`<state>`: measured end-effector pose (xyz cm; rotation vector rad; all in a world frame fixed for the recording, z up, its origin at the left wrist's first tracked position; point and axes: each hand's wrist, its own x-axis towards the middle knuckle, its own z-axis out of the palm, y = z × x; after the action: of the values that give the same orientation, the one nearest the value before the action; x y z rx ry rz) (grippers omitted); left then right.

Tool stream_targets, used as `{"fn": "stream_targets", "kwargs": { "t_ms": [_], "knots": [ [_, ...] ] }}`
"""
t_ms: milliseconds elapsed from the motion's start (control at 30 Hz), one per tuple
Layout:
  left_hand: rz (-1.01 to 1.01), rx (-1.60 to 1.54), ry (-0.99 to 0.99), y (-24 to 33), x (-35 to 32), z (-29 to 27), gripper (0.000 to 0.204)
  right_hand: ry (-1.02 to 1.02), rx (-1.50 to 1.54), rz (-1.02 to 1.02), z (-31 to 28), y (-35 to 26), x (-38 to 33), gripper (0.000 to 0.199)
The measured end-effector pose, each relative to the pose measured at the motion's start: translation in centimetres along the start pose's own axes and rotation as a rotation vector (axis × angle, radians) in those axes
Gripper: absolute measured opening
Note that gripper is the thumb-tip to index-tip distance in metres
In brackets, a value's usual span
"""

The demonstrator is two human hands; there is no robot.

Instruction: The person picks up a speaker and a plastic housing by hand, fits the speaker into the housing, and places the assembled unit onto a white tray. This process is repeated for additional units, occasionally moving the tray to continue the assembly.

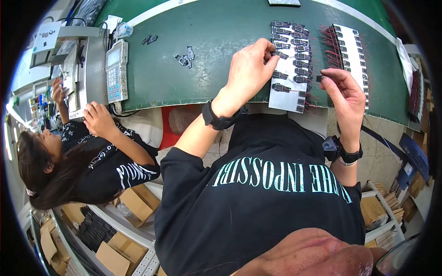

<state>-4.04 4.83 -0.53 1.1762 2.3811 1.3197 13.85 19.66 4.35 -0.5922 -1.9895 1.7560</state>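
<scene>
My left hand is closed, thumb and forefinger pinching a small black module at the left edge of a white board. Two columns of small black rectangular parts lie on that board, some with thin red wires on their right side. To the right of the board, my right hand is raised with the fingers curled. Between its thumb and forefinger sits a small black piece, partly hidden by the fingertips.
A second white board with black parts and red wires lies to the right. Loose black parts are on the green table. At left, a grey keypad unit stands near a co-worker's hand at a machine. Cardboard boxes are below.
</scene>
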Motion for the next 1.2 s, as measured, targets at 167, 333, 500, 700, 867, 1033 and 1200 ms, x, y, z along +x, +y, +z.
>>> {"fn": "stream_targets", "kwargs": {
  "t_ms": [167, 333, 500, 700, 867, 1033, 1200],
  "knots": [
    [0.014, 0.043, 0.074, -0.4, 0.1, 0.8, 0.021, -0.022, 0.001, 0.066, 0.8, -0.4, 0.1, 0.018],
    [0.087, 0.165, 0.243, -0.1, -0.6, -0.4, 0.02, -0.118, -0.018, 0.136, -0.2, 0.8, -0.2, 0.023],
    [0.075, 0.68, 0.471, -3.9, -2.3, -6.2, 0.017, -0.264, 0.546, 0.196, -1.9, 2.7, 0.0, 0.028],
    [-0.067, 0.899, 0.357, -7.3, -3.6, -9.3, 0.014, -0.21, 0.472, 0.329, -1.0, 1.3, -0.6, 0.03],
    [0.039, 0.723, 0.32, -7.0, -4.1, -8.3, 0.015, -0.245, 0.462, 0.345, 0.5, 0.7, -0.2, 0.031],
    [0.038, 0.609, 0.325, -5.7, -5.0, -7.9, 0.019, -0.262, 0.439, 0.307, 0.2, 1.2, -0.3, 0.028],
    [0.038, 0.622, 0.262, -6.5, -5.1, -8.9, 0.024, -0.241, 0.167, 0.245, 0.6, 0.4, -0.4, 0.025]
  ]
}}
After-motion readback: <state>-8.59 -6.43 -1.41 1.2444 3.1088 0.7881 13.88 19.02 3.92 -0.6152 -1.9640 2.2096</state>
